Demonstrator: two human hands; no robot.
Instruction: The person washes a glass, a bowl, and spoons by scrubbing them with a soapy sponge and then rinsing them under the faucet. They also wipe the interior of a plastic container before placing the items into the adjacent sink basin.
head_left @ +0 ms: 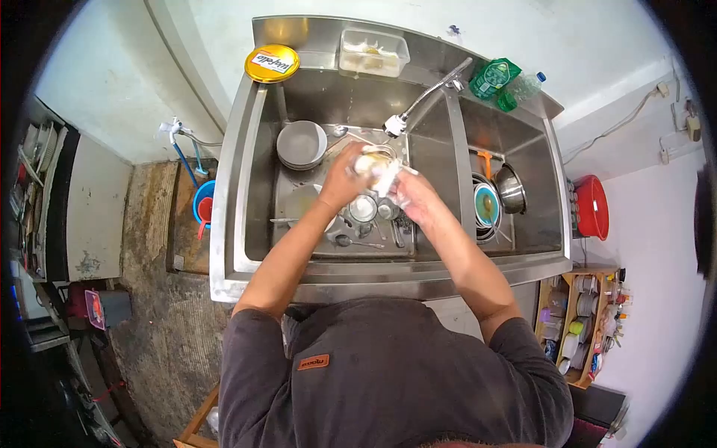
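CLOSE WORK OVER THE BIG BASIN [321,97]!

And here we go: L hand [346,181] looks closed on a pale round piece [367,162], R hand [417,200] bunched on a white wad [387,179] right up against it. Hands tgthr, near the faucet head [394,125], w/ a glass [363,207] just on the wearer's side. Heavy blur, so exact ID n/a. Handling, my read: piece prob. light, stiff, v. slippery if that white's suds, poss. breakable; wad soft, squashy. Best hold: outer side, fingers wrapped, no pinching. Orientation? Outline's roundish, no clear long axis; can't tell which way it faces.
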